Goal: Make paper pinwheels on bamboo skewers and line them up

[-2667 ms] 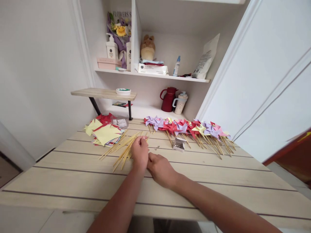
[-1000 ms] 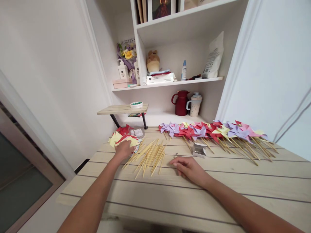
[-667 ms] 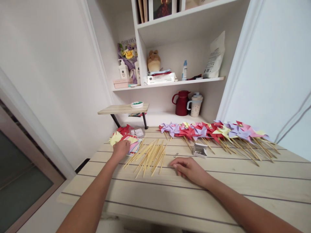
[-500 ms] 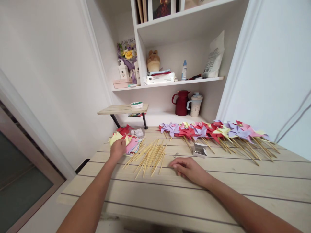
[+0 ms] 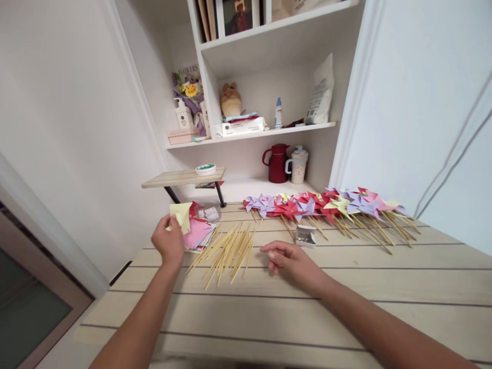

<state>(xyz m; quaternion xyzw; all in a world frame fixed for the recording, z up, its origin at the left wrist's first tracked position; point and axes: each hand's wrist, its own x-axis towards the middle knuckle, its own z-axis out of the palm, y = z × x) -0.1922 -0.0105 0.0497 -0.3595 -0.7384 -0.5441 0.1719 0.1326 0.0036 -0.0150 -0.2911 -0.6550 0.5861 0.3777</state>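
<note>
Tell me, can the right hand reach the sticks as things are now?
Probably yes. The right hand rests on the table just beside the sticks, with only bare wood between them. The left hand holds a yellow paper off to the far side.

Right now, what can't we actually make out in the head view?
- Right hand: fingers curl toward the table, so anything under them is hidden.
- Left hand holds a yellow paper; the grip itself is behind the hand.
- Paper stack: sheet count unreadable, partly covered by the hand and paper.
- Small box: contents too small.
- Shelf box: print too small.
</note>
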